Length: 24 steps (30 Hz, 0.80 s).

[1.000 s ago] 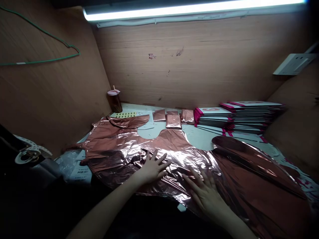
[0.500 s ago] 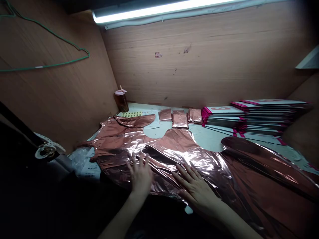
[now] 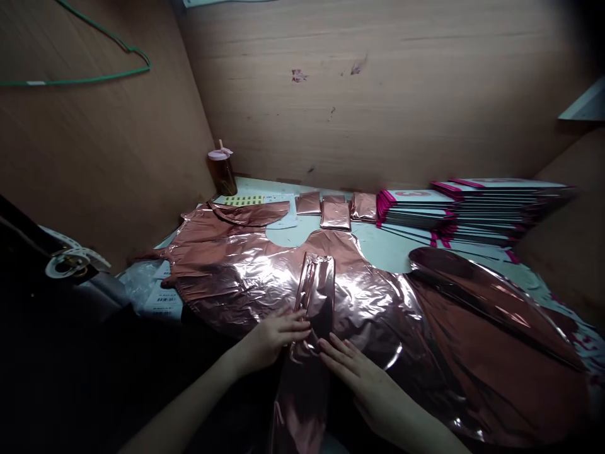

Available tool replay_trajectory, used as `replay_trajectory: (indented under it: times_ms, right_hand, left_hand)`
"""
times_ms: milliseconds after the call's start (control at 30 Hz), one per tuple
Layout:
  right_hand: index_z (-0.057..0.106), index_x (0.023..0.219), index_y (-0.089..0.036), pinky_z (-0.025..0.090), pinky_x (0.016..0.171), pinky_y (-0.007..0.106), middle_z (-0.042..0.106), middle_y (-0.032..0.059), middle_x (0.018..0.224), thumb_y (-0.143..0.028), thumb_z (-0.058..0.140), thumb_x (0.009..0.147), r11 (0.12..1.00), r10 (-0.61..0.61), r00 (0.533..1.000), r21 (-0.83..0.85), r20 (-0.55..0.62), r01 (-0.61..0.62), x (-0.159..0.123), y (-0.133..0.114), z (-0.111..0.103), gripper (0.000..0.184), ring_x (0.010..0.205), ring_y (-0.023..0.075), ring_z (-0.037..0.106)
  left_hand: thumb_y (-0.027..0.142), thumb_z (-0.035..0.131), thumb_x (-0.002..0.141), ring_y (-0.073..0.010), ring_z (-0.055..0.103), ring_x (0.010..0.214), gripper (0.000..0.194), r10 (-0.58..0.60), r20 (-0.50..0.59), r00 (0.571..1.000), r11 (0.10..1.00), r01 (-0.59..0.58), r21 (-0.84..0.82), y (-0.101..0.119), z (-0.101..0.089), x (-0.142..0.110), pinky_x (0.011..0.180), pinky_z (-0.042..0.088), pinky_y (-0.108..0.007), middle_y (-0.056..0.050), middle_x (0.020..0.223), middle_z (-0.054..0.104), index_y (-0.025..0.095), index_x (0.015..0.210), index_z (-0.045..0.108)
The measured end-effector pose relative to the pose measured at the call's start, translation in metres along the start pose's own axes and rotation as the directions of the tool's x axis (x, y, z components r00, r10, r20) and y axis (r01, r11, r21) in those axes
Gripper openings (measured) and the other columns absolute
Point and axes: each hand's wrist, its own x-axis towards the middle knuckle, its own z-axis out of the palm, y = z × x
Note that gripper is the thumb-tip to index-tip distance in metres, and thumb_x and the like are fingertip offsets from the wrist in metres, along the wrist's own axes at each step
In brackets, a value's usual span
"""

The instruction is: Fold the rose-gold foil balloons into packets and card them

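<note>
A long folded strip of shiny rose-gold foil [image 3: 317,296] runs from the table's middle down over the front edge. My left hand [image 3: 276,334] lies against its left side, fingers stretched across the foil, thumb hidden. On the other side, my right hand [image 3: 354,369] rests its straight fingertips on or right beside the strip's edge. Both hands look open. Beneath the strip spreads a large flat foil balloon [image 3: 222,265] in the same colour, with curved cut-outs along its back edge. More foil [image 3: 491,340] with a rounded end covers the right side.
Small folded foil packets [image 3: 335,215] sit at the back. Stacks of flat pink-edged packages [image 3: 501,211] stand at the back right. A lidded cup with straw [image 3: 222,173] is in the left corner. Clear plastic and barcode labels [image 3: 163,302] lie at left; a green hanger [image 3: 94,79] hangs above.
The folded strip has turned from slanting across the balloon to pointing towards me, its near end over the edge. My hands have come closer together. The view has tilted down.
</note>
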Motion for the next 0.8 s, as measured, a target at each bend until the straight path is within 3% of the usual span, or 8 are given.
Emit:
replay_trajectory:
  times_ms: [133,233,367,467,567,700,800]
  right_hand:
    - [0.028,0.154,-0.021,0.040,0.114,0.049,0.030,0.0060,0.158,-0.001,0.043,0.084,0.977,-0.093,0.989,-0.201,-0.117,0.068,0.005,0.005,0.022,0.074,0.148,0.0257,0.021]
    - [0.036,0.151,-0.021,0.043,0.112,0.047,0.041,0.0068,0.153,-0.009,0.045,0.095,0.951,-0.160,0.959,-0.298,-0.234,0.087,0.008,0.006,0.037,0.058,0.146,0.0262,0.028]
    - [0.053,0.139,-0.015,0.053,0.102,0.040,0.061,0.0104,0.134,-0.013,0.046,0.098,0.953,-0.191,0.894,-0.295,-0.405,0.070,0.014,0.000,0.044,0.042,0.129,0.0242,0.052]
    - [0.063,0.126,-0.014,0.058,0.089,0.042,0.070,0.0121,0.117,-0.013,0.049,0.096,0.969,-0.166,0.823,-0.244,-0.544,0.034,0.024,-0.005,0.040,0.033,0.110,0.0253,0.062]
    - [0.067,0.118,-0.018,0.058,0.077,0.039,0.072,0.0110,0.107,-0.013,0.051,0.095,0.987,-0.111,0.782,-0.162,-0.613,0.012,0.034,-0.007,0.032,0.028,0.096,0.0235,0.063]
    - [0.070,0.100,-0.023,0.054,0.067,0.036,0.070,0.0072,0.091,-0.020,0.045,0.097,0.997,0.079,0.815,0.068,-0.574,-0.048,0.043,-0.003,0.026,0.026,0.081,0.0205,0.059]
    - [0.062,0.075,-0.022,0.049,0.062,0.032,0.062,0.0042,0.073,-0.027,0.041,0.100,0.952,0.296,0.788,0.237,-0.539,-0.196,0.052,-0.001,0.027,0.033,0.072,0.0191,0.056]
  left_hand:
    - [0.016,0.049,0.094,-0.0249,0.034,0.144,0.055,0.023,-0.060,0.998,0.983,-0.012,0.184,0.023,0.023,-0.021,0.117,0.031,-0.051,-0.011,0.150,0.045,0.023,0.148,0.040]
    - [0.013,0.042,0.099,-0.0239,0.041,0.140,0.045,0.059,-0.218,0.974,0.961,0.004,0.277,0.030,0.041,-0.025,0.114,0.036,-0.050,-0.012,0.140,0.057,0.019,0.143,0.047]
    - [0.013,0.049,0.098,-0.0168,0.062,0.115,0.035,0.055,-0.418,0.907,0.982,0.028,0.189,0.030,0.046,-0.020,0.105,0.048,-0.039,-0.007,0.110,0.072,0.019,0.131,0.057]
    - [0.019,0.055,0.096,-0.0150,0.067,0.105,0.024,-0.024,-0.484,0.875,0.999,0.043,0.028,0.028,0.041,-0.015,0.104,0.047,-0.039,-0.004,0.100,0.075,0.020,0.119,0.063]
    - [0.017,0.052,0.098,-0.0159,0.067,0.108,0.019,-0.021,-0.473,0.881,1.000,0.015,-0.016,0.026,0.036,-0.014,0.108,0.044,-0.042,-0.005,0.102,0.075,0.018,0.111,0.066]
    - [0.015,0.054,0.096,-0.0168,0.068,0.099,0.018,0.016,-0.505,0.863,1.000,-0.003,0.026,0.028,0.033,-0.015,0.097,0.049,-0.040,-0.003,0.093,0.075,0.020,0.105,0.069]
    - [0.023,0.053,0.096,-0.0169,0.065,0.083,0.021,-0.191,-0.550,0.813,0.981,0.171,-0.088,0.035,0.033,-0.010,0.082,0.049,-0.036,-0.001,0.074,0.069,0.020,0.082,0.068]
